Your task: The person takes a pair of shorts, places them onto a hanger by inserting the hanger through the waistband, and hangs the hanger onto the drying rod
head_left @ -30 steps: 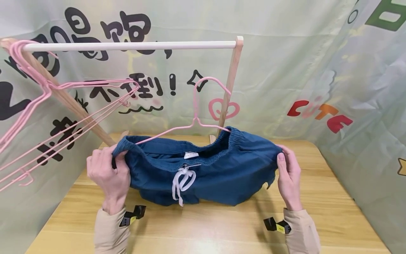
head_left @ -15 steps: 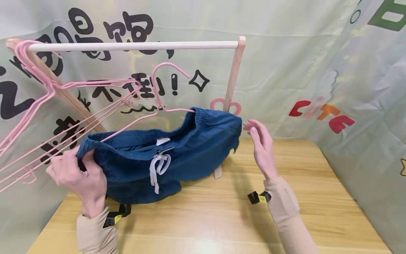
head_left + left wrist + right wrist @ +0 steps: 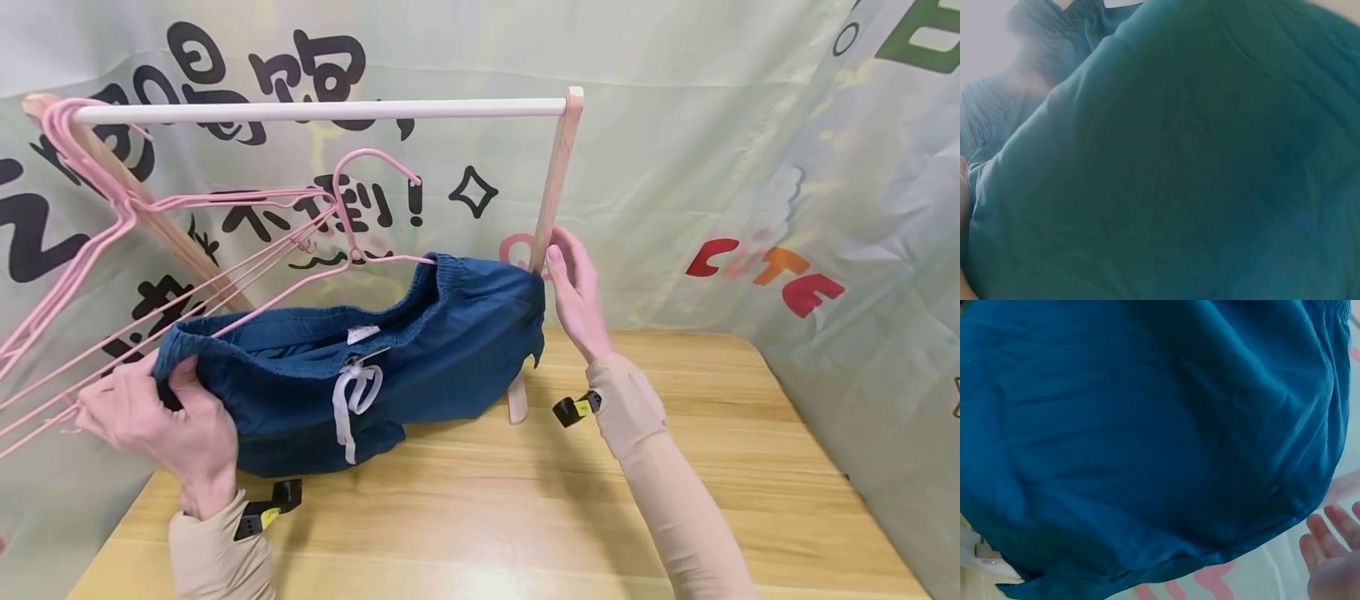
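Navy blue shorts (image 3: pixel 465 333) with an elastic waistband and a tied white drawstring (image 3: pixel 342 417) hang tilted above the table. A pink hanger (image 3: pixel 352 252) sits inside the waistband, its hook standing up free of the rack bar. My left hand (image 3: pixel 168 425) grips the waistband's left end. Past the shorts' right end, my right hand (image 3: pixel 577 292) is beside the rack's wooden post (image 3: pixel 557 187), fingers extended and holding nothing. Blue cloth (image 3: pixel 1166 150) fills most of the left wrist view. In the right wrist view, the right fingers (image 3: pixel 1319 536) show close to the shorts' edge.
A rack with a white bar (image 3: pixel 315 111) and wooden legs stands at the back of the wooden table (image 3: pixel 712 467). Several pink hangers (image 3: pixel 123 200) hang on its left end, close to my left hand. A printed curtain (image 3: pixel 675 167) surrounds the table.
The shorts and hanger have moved left and tilted, the right end up, carried by my left hand. My right hand has let go of the shorts and moved up and left toward the post.
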`<state>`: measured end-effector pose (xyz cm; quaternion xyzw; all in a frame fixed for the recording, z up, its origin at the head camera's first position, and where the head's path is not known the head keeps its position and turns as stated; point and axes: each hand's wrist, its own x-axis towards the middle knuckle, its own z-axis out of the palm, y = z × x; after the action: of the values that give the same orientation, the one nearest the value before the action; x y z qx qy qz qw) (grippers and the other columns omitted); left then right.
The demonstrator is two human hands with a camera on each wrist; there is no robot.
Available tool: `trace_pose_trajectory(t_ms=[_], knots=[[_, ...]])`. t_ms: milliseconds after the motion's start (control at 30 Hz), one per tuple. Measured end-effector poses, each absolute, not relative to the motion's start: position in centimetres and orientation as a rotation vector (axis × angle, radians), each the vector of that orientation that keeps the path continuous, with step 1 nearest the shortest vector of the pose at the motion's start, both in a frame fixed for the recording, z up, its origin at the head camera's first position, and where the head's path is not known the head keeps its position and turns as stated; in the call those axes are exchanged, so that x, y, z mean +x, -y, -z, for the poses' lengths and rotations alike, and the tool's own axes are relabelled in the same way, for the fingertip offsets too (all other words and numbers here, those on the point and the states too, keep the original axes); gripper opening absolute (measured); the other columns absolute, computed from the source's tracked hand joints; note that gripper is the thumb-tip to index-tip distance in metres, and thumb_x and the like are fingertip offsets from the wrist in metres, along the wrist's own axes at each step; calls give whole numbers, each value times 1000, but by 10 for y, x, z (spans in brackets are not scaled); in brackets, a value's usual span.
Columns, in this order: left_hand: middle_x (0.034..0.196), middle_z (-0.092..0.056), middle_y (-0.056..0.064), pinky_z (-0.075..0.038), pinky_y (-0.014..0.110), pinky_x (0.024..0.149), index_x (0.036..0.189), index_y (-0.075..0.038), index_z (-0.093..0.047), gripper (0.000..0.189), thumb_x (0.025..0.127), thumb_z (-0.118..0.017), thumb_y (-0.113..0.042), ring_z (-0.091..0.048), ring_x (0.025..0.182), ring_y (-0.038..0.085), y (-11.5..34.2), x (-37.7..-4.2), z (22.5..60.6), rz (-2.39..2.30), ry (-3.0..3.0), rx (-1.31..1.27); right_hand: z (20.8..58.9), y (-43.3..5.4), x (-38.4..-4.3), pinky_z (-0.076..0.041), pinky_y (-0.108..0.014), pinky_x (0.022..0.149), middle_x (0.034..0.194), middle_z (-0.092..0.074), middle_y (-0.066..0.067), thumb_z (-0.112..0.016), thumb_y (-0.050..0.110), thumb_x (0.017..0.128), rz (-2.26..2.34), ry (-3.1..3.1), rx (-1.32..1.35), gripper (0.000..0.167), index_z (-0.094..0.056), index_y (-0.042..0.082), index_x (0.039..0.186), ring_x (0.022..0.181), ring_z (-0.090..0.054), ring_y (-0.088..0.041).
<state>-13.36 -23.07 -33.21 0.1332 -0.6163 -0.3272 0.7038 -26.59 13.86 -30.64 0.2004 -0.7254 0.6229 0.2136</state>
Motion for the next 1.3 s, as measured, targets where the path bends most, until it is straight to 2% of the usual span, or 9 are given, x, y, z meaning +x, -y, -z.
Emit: trace_pose_trajectory(t_ms=[133, 367, 467, 600, 767, 867, 1033, 1067, 1300], knots=[[86, -61, 33, -20, 37, 111, 89, 10, -69, 70, 91, -61, -60, -47, 102, 48, 232, -133, 332, 720, 1373, 312, 302, -132, -274, -45, -28, 95, 141, -57, -19, -43, 28, 109, -1744, 1989, 584, 43, -47, 8, 146, 127, -55, -28], [85, -59, 33, -19, 37, 114, 89, 11, -68, 76, 90, -58, -64, -46, 100, 47, 231, -131, 329, 703, 1359, 332, 294, -123, -284, -54, -35, 100, 125, -62, -22, -41, 33, 108, -1865, 1920, 655, 44, -47, 9, 145, 109, -66, -17], [83, -56, 34, -20, 33, 107, 87, 13, -66, 80, 89, -57, -67, -43, 97, 47, 230, -131, 326, 701, 1334, 332, 293, -121, -287, -57, -32, 90, 113, -65, -15, -40, 31, 109, -1892, 1890, 663, 44, -48, 6, 144, 96, -67, -14], [84, -57, 35, -21, 32, 105, 86, 14, -64, 82, 89, -56, -67, -43, 97, 49, 229, -130, 324, 693, 1317, 334, 296, -120, -292, -56, -24, 79, 93, -64, -2, -42, 30, 107, -1903, 1826, 694, 36, -56, 4, 128, 80, -64, -12], [86, -60, 35, -21, 31, 104, 89, 13, -66, 80, 89, -57, -66, -46, 96, 39, 234, -129, 326, 684, 1324, 358, 300, -123, -299, -53, -24, 75, 84, -62, 3, -47, 35, 104, -1882, 1788, 747, 22, -59, 18, 111, 73, -60, -12], [87, -60, 34, -21, 31, 104, 89, 13, -66, 79, 90, -57, -65, -45, 95, 38, 236, -129, 327, 678, 1331, 372, 300, -124, -301, -51, -25, 74, 83, -61, 2, -47, 30, 105, -1891, 1774, 738, 19, -60, 17, 109, 72, -58, -14], [88, -60, 34, -21, 30, 102, 91, 12, -67, 76, 90, -58, -64, -44, 95, 21, 237, -128, 327, 679, 1335, 378, 300, -124, -303, -49, -25, 72, 80, -61, 1, -47, 21, 106, -1917, 1758, 720, 16, -61, 14, 106, 71, -55, -16], [88, -60, 34, -21, 30, 102, 92, 12, -67, 76, 90, -58, -64, -41, 96, 15, 237, -127, 327, 676, 1336, 382, 300, -124, -303, -48, -25, 73, 80, -61, 2, -47, 21, 106, -1922, 1760, 728, 16, -61, 13, 106, 71, -55, -16], [88, -57, 34, -21, 30, 104, 93, 13, -66, 77, 90, -57, -64, -39, 97, 9, 243, -123, 324, 666, 1368, 405, 299, -124, -303, -50, -24, 70, 79, -61, 2, -50, 30, 103, -1941, 1752, 783, 23, -60, 10, 106, 67, -55, -16]])
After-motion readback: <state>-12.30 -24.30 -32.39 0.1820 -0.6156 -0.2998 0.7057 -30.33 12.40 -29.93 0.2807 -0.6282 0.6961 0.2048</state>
